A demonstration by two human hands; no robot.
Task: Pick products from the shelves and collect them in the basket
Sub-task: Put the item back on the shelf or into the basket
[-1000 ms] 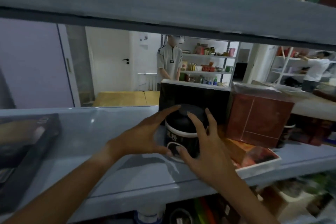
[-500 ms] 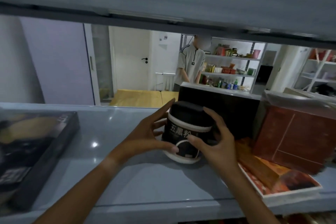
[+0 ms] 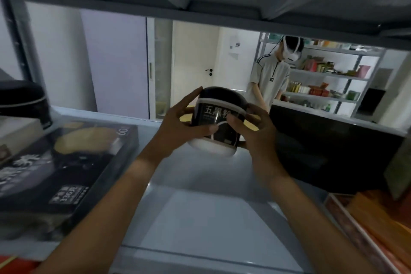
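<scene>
At the centre of the frame, both hands clasp a round black jar with a black domed lid, white label band and white base [image 3: 219,121], lifted just clear of the pale grey shelf board [image 3: 200,218]. The left hand [image 3: 180,128] wraps its left side, thumb across the front; the right hand [image 3: 255,131] curls round its right side, covering part of the white printed characters. At lower left lies a flat dark box with yellow artwork [image 3: 66,169], cut off by the edge. A black box [image 3: 329,147] stands at right, with an orange and red carton [image 3: 373,229] cropped in the lower right corner. Beyond, a person in a grey shirt [image 3: 270,80] stands before blurred stocked shelves [image 3: 329,80].
</scene>
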